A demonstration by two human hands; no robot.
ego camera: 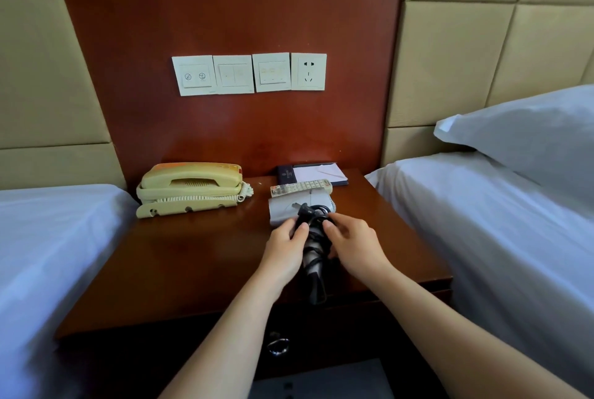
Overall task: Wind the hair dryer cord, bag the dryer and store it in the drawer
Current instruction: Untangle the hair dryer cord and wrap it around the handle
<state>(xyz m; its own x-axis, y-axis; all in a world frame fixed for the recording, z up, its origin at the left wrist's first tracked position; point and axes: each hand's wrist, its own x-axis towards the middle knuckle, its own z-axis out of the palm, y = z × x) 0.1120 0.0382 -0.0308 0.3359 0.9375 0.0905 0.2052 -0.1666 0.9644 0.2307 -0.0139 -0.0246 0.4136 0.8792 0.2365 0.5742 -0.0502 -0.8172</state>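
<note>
Head view shows you holding the hair dryer (313, 262) over the middle of the table (193, 254), just above its near edge, with the drawer (353, 318) and its ring handle (278, 345) directly below. Your left hand (284, 242) grips the dryer from the left with its fingers curled round it, steadying it so the wraps stay tight. Your right hand (353, 242) pinches the black cord (313, 215) at the far end of the bundle between thumb and forefinger. The cord lies in crossing turns round the dryer, and the plug (303, 210) pokes out at the far end, so I judge the winding to be nearly done, with only the tail left to secure.

Touching the far side of your fingers lies the grey bag (284, 207), flat on the table, probably set there so the dryer can go straight in. A remote control (300, 188) rests across its far edge and may need shifting before you lift the bag. To the left sits a telephone (191, 188), well apart. The drawer looks closed, so bagging and storing are not yet done.
</note>
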